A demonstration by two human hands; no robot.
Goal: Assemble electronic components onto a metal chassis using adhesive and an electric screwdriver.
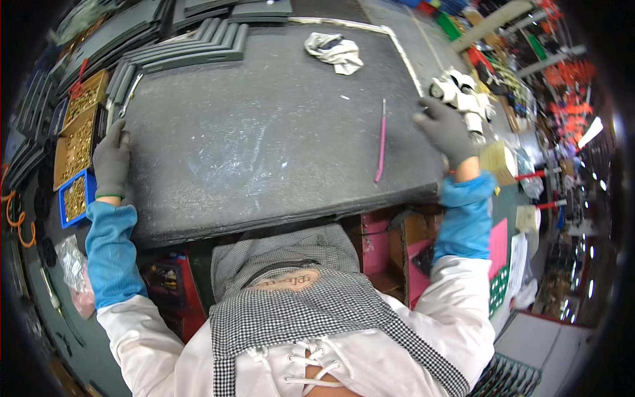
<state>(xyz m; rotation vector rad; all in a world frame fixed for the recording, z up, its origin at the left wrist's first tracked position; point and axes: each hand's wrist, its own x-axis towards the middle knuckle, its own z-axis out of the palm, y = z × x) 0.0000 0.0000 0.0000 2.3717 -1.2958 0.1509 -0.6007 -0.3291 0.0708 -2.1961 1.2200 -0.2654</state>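
Head view, left hand [112, 159] holding wrench [131, 95], lower end hidden, right hand [448, 131] blurred, fingers parted

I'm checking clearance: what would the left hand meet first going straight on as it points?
Probably the silver wrench ahead of the left hand; depth is unclear, so they may be touching.

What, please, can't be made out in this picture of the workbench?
In the head view:
Silver tool: whether it's gripped is hidden behind the left hand.
White object: the right hand overlaps it, so contact is unclear.
Brassy pieces: too small to tell their shapes.
Grey panels: cut off by the upper edge.
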